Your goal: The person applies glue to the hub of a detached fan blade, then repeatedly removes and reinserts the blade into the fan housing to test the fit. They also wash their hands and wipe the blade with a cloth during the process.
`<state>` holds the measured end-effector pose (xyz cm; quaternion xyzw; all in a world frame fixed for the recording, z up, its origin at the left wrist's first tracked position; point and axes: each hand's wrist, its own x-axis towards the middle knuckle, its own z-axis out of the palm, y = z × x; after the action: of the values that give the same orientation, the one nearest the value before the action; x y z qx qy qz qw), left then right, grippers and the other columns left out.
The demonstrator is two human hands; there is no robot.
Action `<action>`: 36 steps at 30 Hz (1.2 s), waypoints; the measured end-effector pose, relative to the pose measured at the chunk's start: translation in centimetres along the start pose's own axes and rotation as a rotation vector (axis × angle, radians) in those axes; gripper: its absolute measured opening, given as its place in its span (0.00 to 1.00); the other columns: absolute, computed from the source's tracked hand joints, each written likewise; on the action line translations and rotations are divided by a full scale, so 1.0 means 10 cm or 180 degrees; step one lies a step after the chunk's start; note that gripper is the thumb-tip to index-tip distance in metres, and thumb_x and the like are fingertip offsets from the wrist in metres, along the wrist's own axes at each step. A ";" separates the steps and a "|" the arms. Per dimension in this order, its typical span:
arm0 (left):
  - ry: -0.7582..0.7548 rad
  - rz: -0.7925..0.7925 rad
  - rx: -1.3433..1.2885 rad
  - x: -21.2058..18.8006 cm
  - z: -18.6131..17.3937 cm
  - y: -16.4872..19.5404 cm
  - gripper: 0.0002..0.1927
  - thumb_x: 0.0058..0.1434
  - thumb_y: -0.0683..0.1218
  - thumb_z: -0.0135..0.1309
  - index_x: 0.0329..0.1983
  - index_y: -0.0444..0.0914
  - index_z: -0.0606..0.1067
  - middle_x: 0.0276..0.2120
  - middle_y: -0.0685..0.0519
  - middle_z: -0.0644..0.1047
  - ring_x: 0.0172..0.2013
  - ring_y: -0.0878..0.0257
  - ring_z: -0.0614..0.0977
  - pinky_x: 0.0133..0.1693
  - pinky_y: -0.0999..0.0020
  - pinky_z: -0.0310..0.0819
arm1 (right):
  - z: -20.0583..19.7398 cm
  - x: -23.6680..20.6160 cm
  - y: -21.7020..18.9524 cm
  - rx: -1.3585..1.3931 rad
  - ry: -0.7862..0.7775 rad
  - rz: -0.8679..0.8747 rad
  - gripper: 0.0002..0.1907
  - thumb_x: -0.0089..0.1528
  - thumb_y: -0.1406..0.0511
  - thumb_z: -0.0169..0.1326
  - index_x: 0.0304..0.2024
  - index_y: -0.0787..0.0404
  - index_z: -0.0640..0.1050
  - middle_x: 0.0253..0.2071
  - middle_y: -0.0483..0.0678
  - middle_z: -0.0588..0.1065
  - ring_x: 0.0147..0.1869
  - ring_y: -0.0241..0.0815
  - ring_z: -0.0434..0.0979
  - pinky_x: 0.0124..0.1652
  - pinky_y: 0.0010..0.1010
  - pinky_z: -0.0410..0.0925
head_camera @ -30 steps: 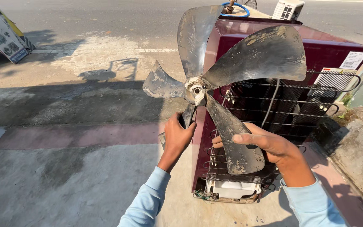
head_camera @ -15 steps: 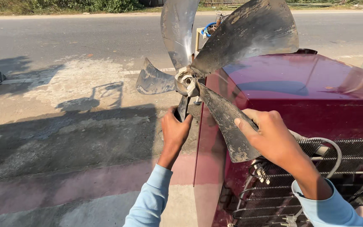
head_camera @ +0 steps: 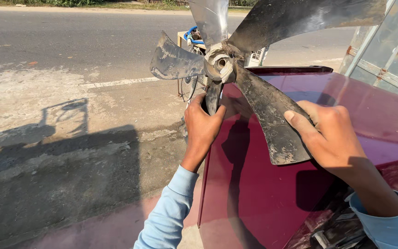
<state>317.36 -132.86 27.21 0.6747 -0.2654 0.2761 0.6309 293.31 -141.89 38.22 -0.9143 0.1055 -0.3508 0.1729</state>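
Note:
I hold up a dirty grey metal fan blade [head_camera: 263,99] with several wide vanes and a pale hub. My left hand [head_camera: 202,127] grips the narrow lower vane just under the hub. My right hand [head_camera: 330,136] clasps the outer edge of the lower right vane. The fan hangs over the top of a dark red refrigerator [head_camera: 272,193] lying below my arms. Both sleeves are light blue.
A paved road [head_camera: 70,41] with a white line runs across the back. A small table fan with a blue cable [head_camera: 190,83] stands behind the blade. A glass and metal frame [head_camera: 388,50] rises at the right. Shadows fall on the concrete at the left.
The fan blade has come closer and higher in view, and my head has moved over the red refrigerator's top. Both hands keep their hold on the vanes.

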 end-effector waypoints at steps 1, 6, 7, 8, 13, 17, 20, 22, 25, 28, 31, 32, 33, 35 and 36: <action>-0.0072 -0.0077 0.0027 0.01 0.03 -0.03 0.30 0.46 0.51 0.64 0.48 0.26 0.78 0.36 0.34 0.81 0.40 0.41 0.84 0.47 0.52 0.76 | 0.03 0.04 0.05 -0.0053 -0.0012 0.0154 0.16 0.66 0.59 0.52 0.46 0.66 0.81 0.20 0.57 0.70 0.22 0.43 0.67 0.28 0.39 0.64; -0.0918 -0.0661 0.0320 0.04 0.27 -0.09 0.27 0.49 0.55 0.62 0.43 0.29 0.80 0.35 0.34 0.82 0.41 0.38 0.84 0.47 0.50 0.76 | 0.12 0.27 0.46 -0.0043 -0.0096 0.0581 0.17 0.65 0.59 0.54 0.44 0.67 0.81 0.23 0.54 0.72 0.27 0.41 0.69 0.33 0.39 0.66; -0.1040 -0.0704 0.0422 0.04 0.33 -0.08 0.27 0.49 0.56 0.62 0.43 0.29 0.80 0.35 0.33 0.82 0.41 0.38 0.83 0.47 0.49 0.76 | 0.11 0.31 0.54 0.0020 -0.0128 0.0584 0.17 0.64 0.59 0.54 0.43 0.66 0.81 0.24 0.54 0.74 0.28 0.41 0.71 0.34 0.38 0.66; -0.1167 -0.0755 0.0525 0.03 0.40 -0.09 0.27 0.49 0.57 0.62 0.42 0.28 0.80 0.36 0.32 0.81 0.42 0.37 0.83 0.47 0.49 0.76 | 0.09 0.34 0.61 0.0080 -0.0166 0.0594 0.17 0.64 0.59 0.55 0.43 0.66 0.82 0.25 0.53 0.75 0.29 0.41 0.72 0.34 0.38 0.67; -0.1443 -0.1003 0.0452 -0.11 0.61 -0.12 0.31 0.49 0.57 0.62 0.46 0.29 0.79 0.40 0.31 0.81 0.46 0.38 0.83 0.50 0.50 0.75 | -0.04 0.37 0.73 -0.0356 -0.0245 0.0793 0.17 0.62 0.58 0.56 0.43 0.65 0.83 0.24 0.58 0.77 0.28 0.45 0.76 0.35 0.40 0.67; -0.1665 -0.0940 0.0312 -0.20 0.62 -0.17 0.32 0.49 0.58 0.61 0.48 0.30 0.80 0.43 0.33 0.82 0.48 0.40 0.82 0.53 0.51 0.73 | -0.11 0.33 0.68 -0.0561 -0.0317 0.1059 0.17 0.62 0.58 0.56 0.43 0.65 0.83 0.25 0.58 0.75 0.28 0.48 0.76 0.34 0.42 0.67; -0.1784 -0.0772 0.0509 -0.15 0.60 -0.14 0.33 0.50 0.60 0.62 0.47 0.28 0.79 0.42 0.32 0.81 0.48 0.39 0.82 0.53 0.51 0.73 | -0.16 0.32 0.67 -0.0663 -0.0579 0.1011 0.18 0.63 0.58 0.56 0.39 0.68 0.82 0.25 0.59 0.73 0.28 0.50 0.72 0.33 0.45 0.66; -0.1997 -0.0871 0.0691 -0.07 0.59 -0.09 0.32 0.48 0.60 0.63 0.44 0.29 0.79 0.40 0.34 0.82 0.46 0.40 0.83 0.52 0.51 0.74 | -0.19 0.32 0.71 -0.0652 -0.0562 0.1036 0.17 0.61 0.58 0.56 0.42 0.67 0.81 0.24 0.59 0.73 0.27 0.50 0.71 0.34 0.44 0.66; -0.2141 -0.0635 0.0853 0.06 0.54 -0.01 0.31 0.48 0.60 0.64 0.40 0.28 0.78 0.38 0.34 0.81 0.45 0.40 0.83 0.50 0.51 0.74 | -0.22 0.31 0.81 -0.0552 -0.0635 0.1048 0.16 0.60 0.59 0.56 0.40 0.67 0.81 0.25 0.55 0.74 0.29 0.47 0.71 0.34 0.41 0.65; -0.2353 -0.0639 0.0768 0.13 0.48 0.05 0.31 0.49 0.60 0.62 0.36 0.26 0.77 0.34 0.34 0.82 0.41 0.42 0.85 0.47 0.52 0.77 | -0.23 0.32 0.96 -0.0169 -0.0751 0.1060 0.16 0.59 0.60 0.56 0.34 0.69 0.82 0.23 0.52 0.73 0.30 0.41 0.68 0.33 0.39 0.63; -0.2444 -0.0575 0.0834 0.18 0.46 0.11 0.30 0.48 0.61 0.62 0.34 0.27 0.79 0.33 0.35 0.83 0.40 0.44 0.85 0.46 0.53 0.76 | -0.23 0.33 1.12 0.0298 -0.0806 0.1021 0.16 0.58 0.60 0.57 0.28 0.69 0.81 0.21 0.47 0.72 0.29 0.36 0.66 0.31 0.36 0.62; -0.2465 -0.0525 0.0872 0.20 0.46 0.13 0.30 0.47 0.61 0.63 0.34 0.27 0.80 0.33 0.36 0.83 0.41 0.44 0.84 0.46 0.53 0.76 | -0.23 0.33 1.16 0.0424 -0.0829 0.1023 0.16 0.58 0.60 0.57 0.27 0.69 0.81 0.21 0.44 0.72 0.28 0.35 0.65 0.30 0.34 0.62; -0.2545 -0.0504 0.0933 0.22 0.48 0.14 0.30 0.46 0.61 0.63 0.33 0.27 0.80 0.33 0.36 0.83 0.40 0.44 0.85 0.46 0.53 0.76 | -0.23 0.32 1.20 0.0409 -0.0861 0.1085 0.16 0.58 0.60 0.57 0.25 0.69 0.79 0.20 0.44 0.70 0.28 0.35 0.64 0.29 0.35 0.60; -0.2677 -0.0453 0.1042 0.31 0.51 0.17 0.30 0.45 0.61 0.63 0.31 0.27 0.81 0.33 0.35 0.82 0.39 0.44 0.86 0.45 0.53 0.77 | -0.24 0.31 1.27 0.0364 -0.0922 0.1183 0.18 0.59 0.60 0.57 0.23 0.71 0.76 0.20 0.45 0.66 0.27 0.36 0.60 0.26 0.37 0.57; -0.2691 -0.0334 0.1023 0.36 0.52 0.18 0.31 0.44 0.62 0.63 0.32 0.28 0.81 0.34 0.35 0.82 0.40 0.43 0.85 0.45 0.53 0.77 | -0.23 0.30 1.29 0.0396 -0.0918 0.1208 0.18 0.58 0.60 0.57 0.22 0.71 0.76 0.19 0.44 0.65 0.26 0.36 0.59 0.26 0.37 0.56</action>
<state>318.86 -138.22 30.77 0.8301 -0.4189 -0.0183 0.3676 292.97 -155.24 36.61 -0.9063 0.2277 -0.1837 0.3050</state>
